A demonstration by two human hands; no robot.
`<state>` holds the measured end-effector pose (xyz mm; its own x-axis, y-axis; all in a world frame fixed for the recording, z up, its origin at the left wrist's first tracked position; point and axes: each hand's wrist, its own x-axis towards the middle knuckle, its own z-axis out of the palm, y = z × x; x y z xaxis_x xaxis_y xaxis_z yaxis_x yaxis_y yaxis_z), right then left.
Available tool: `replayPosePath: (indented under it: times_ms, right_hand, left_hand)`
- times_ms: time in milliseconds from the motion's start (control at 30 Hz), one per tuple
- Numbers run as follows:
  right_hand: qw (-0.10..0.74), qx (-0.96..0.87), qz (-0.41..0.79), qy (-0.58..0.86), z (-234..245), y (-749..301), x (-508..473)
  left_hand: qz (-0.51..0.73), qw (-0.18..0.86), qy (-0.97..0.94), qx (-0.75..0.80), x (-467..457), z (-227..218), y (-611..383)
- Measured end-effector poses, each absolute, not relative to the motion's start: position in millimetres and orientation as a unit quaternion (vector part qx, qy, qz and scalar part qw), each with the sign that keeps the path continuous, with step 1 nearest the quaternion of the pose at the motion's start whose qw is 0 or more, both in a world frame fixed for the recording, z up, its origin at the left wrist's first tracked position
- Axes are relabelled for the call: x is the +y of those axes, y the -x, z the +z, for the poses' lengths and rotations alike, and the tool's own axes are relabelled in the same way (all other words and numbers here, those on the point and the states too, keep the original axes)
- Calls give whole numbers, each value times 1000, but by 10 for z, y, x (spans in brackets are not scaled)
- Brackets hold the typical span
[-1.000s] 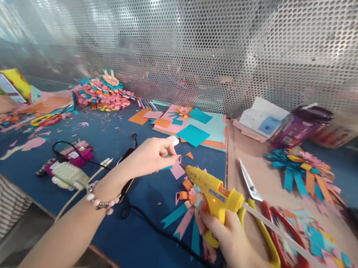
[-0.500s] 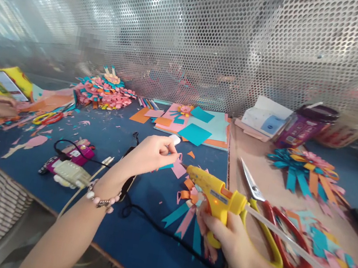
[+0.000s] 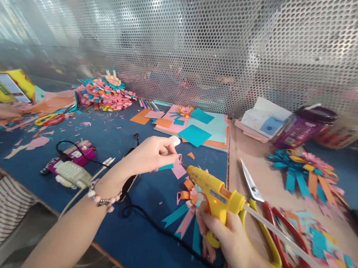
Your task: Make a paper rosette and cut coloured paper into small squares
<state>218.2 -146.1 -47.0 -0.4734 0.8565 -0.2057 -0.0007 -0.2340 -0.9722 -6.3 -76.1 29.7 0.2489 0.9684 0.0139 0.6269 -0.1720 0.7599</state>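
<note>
A pink paper piece (image 3: 178, 169) is pinched by the left hand (image 3: 150, 154) at mid-scene, and the glue gun (image 3: 218, 196) is gripped in the right hand (image 3: 233, 241). The fingertips (image 3: 171, 153) could be burned, the hot nozzle (image 3: 183, 166) being just beside them.

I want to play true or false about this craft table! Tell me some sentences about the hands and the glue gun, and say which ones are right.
1. The right hand holds a yellow glue gun. True.
2. The left hand pinches a green leaf. False: it pinches a pink paper piece.
3. The glue gun's nozzle points toward the pink paper piece. True.
4. The scissors are in the left hand. False: they lie on the brown board, near the right hand.
</note>
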Motion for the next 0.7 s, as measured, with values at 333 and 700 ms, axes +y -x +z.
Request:
replayPosePath:
  times_ms: [333, 700]
  right_hand:
    - [297, -557, 664, 400, -440, -2186, -1485]
    - [306, -566, 656, 395, -451, -2199, -1479]
  left_hand:
    - [278, 351, -697, 560, -751, 321, 69]
    - [247, 346, -709, 563, -774, 317, 30]
